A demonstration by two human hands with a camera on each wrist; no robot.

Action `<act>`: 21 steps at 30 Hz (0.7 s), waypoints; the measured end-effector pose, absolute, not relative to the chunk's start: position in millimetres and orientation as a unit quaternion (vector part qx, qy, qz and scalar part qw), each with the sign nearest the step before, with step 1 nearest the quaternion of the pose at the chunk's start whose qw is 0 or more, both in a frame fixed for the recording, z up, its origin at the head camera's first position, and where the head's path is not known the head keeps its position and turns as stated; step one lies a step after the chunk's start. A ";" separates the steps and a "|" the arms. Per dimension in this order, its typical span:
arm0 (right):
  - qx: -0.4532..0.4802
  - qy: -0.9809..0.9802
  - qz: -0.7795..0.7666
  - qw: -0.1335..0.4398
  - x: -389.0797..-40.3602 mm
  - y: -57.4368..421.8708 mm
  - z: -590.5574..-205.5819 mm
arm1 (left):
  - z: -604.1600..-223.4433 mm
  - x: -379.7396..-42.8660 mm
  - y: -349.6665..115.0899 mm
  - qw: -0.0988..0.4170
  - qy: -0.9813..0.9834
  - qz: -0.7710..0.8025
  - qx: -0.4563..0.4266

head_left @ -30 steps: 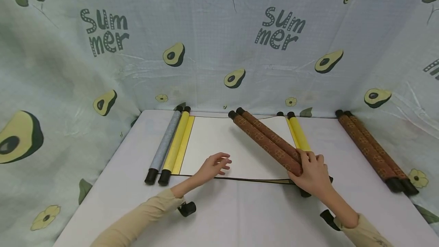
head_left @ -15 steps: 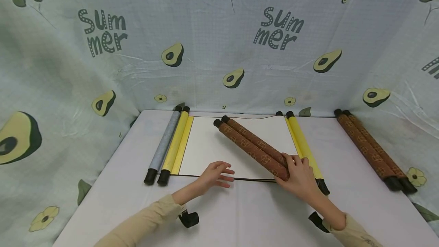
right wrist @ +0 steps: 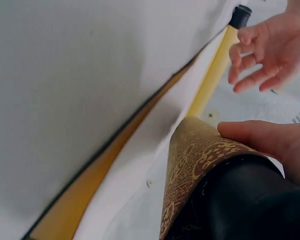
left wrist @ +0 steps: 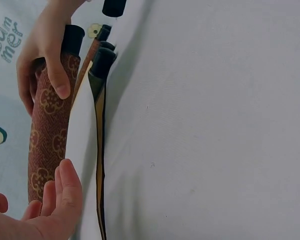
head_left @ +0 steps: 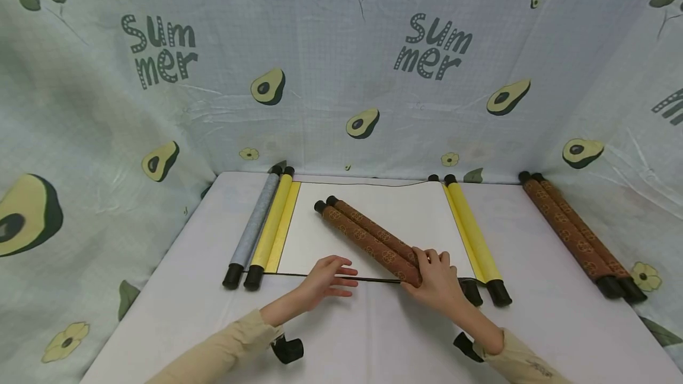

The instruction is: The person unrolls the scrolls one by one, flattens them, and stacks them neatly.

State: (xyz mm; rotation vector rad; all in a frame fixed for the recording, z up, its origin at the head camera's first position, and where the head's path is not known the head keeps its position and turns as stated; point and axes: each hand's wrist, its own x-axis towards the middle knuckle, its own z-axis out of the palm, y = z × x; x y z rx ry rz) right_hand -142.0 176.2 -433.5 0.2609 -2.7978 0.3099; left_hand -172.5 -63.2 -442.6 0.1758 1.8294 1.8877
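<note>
My right hand (head_left: 439,280) grips the near end of a brown flower-patterned scroll (head_left: 368,240), rolled from both sides into two parallel rolls with black end caps. It slants over a spread-out scroll (head_left: 315,224) with white paper and yellow borders. In the left wrist view, the right thumb lies along the brown scroll (left wrist: 52,125). My left hand (head_left: 326,283) is at the white scroll's front edge, fingers spread and holding nothing. The right wrist view has the left hand (right wrist: 272,50) apart from the brown scroll's cloth (right wrist: 205,155).
Yellow (head_left: 271,230) and grey-blue (head_left: 255,224) rolls lie at the spread scroll's left side. Another yellow roll (head_left: 477,236) is at its right. A second brown scroll (head_left: 573,233) lies near the table's right edge. A patterned cloth wall (head_left: 320,76) stands behind the table.
My right hand has moved left and nearer with the brown scroll, uncovering the yellow roll on the right. The left hand has shifted slightly nearer, its fingers more spread.
</note>
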 end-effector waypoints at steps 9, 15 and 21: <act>0.100 -0.980 0.096 0.143 -147.5 163.8 -445.9 | -441.9 -173.0 -64.6 0.245 0.674 0.694 0.058; 0.111 -0.987 0.074 0.087 -146.2 160.4 -456.4 | -442.2 -174.2 -63.5 0.242 0.677 0.693 0.058; 0.130 -0.988 0.053 0.065 -142.3 161.8 -462.6 | -443.1 -174.2 -64.3 0.243 0.677 0.693 0.048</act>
